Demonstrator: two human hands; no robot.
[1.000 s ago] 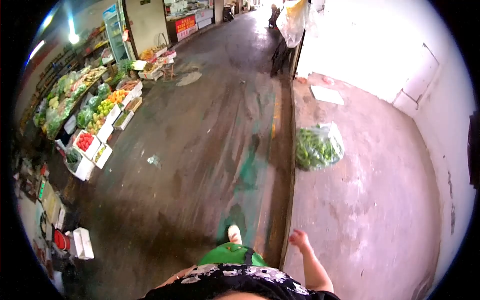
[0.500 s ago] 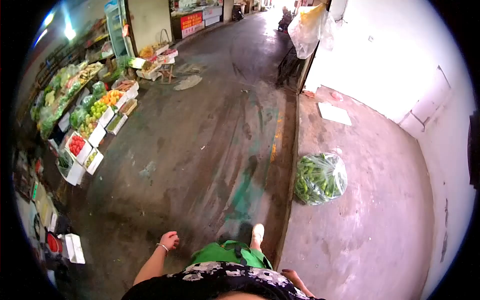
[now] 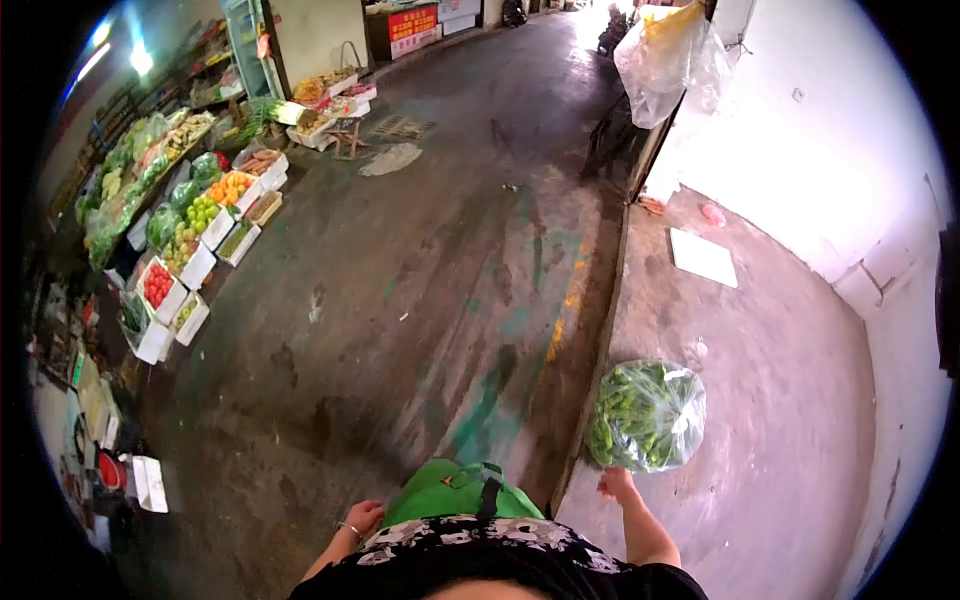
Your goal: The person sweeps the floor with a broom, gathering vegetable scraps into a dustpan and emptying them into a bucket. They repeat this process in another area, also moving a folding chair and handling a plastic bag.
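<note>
My left hand (image 3: 366, 516), with a bracelet at the wrist, hangs low beside the green apron (image 3: 455, 488), its fingers curled in and nothing showing in them. My right hand (image 3: 617, 484) is out to the other side, also loosely closed, with nothing visible in its grip. Just beyond its knuckles in this view, a clear plastic bag (image 3: 648, 415) of long green vegetables, like green peppers, rests on the raised pale floor near its edge.
Crates of tomatoes (image 3: 158, 285), green fruit (image 3: 202, 213) and orange produce (image 3: 230, 188) line the left side. A floor edge (image 3: 600, 385) divides the dark lane (image 3: 400, 300) from the pale floor. A white board (image 3: 703, 257) lies ahead right; plastic bags (image 3: 660, 65) hang above.
My right hand has swung forward from near my side to just by the bagged vegetables. My left hand has drawn back toward my body. The bag appears nearer and lower in view.
</note>
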